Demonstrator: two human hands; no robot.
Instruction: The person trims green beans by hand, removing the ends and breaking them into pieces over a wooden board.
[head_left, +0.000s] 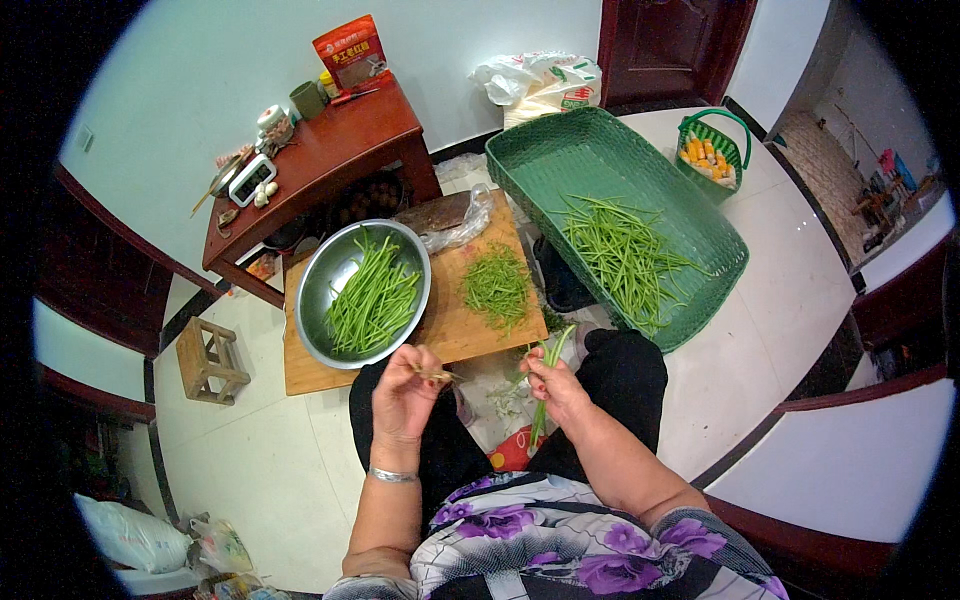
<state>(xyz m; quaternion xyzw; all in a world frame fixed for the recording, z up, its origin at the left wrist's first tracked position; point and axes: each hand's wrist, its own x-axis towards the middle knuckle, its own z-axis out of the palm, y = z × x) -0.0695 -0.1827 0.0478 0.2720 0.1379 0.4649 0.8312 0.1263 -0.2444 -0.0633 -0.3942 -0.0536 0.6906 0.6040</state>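
Observation:
My left hand (405, 390), with a silver bracelet at its wrist, pinches a small dry brownish piece above my lap, just below the steel bowl (306, 330). My right hand (553, 382) grips a few long green stalks (541, 420), held roughly upright between my knees. Cut green stems (375, 300) lie in the bowl, which stands on a wooden board (450, 330). Thin green trimmings (496, 285) are heaped on the same board, right of the bowl. A large green woven tray (540, 150) at the right holds loose green stalks (622, 255).
A reddish wooden table (337, 142) with jars, a clock and garlic stands at the upper left. Behind the tray are plastic bags (555, 79); a green basket (712, 184) holds yellow and white pieces. A small wooden stool (202, 360) stands at the left. Pale scraps (510, 397) lie on the floor between my feet.

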